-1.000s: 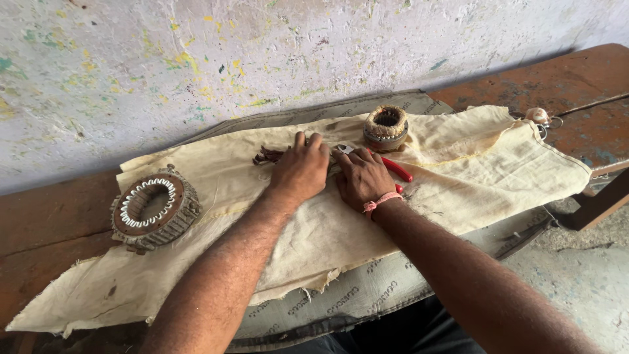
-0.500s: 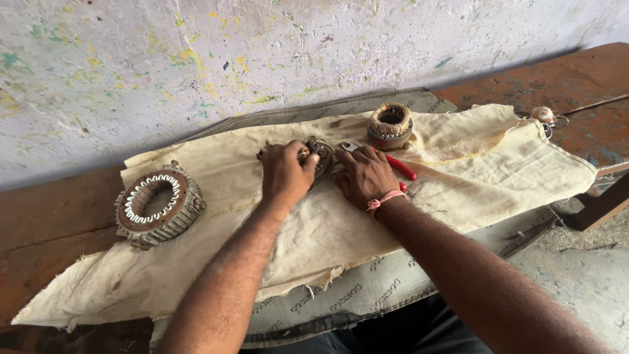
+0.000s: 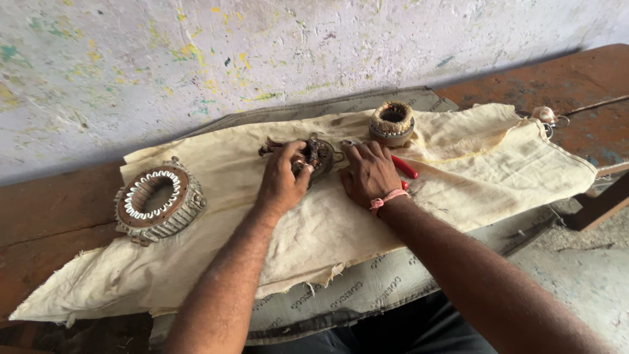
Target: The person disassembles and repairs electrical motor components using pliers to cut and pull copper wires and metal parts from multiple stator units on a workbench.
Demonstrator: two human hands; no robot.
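Observation:
A small rusty motor part with copper windings (image 3: 320,155) lies on the cream cloth (image 3: 472,170). My left hand (image 3: 282,180) curls its fingers over the part's left side and grips it. My right hand (image 3: 370,174), a pink thread band at its wrist, rests on the cloth just right of the part, with fingertips near its edge. Red-handled pliers (image 3: 406,168) lie partly hidden under my right hand; whether the hand grips them is unclear.
A large ring-shaped stator with white slot liners (image 3: 157,202) sits at the cloth's left end. A smaller wound coil (image 3: 392,123) stands beyond my right hand. The cloth covers a grey sack (image 3: 367,295) on a worn wooden bench (image 3: 563,78) against a paint-flecked wall.
My left hand has slid left off the middle of the small motor part, which now shows between the hands. My right hand stays nearly in place.

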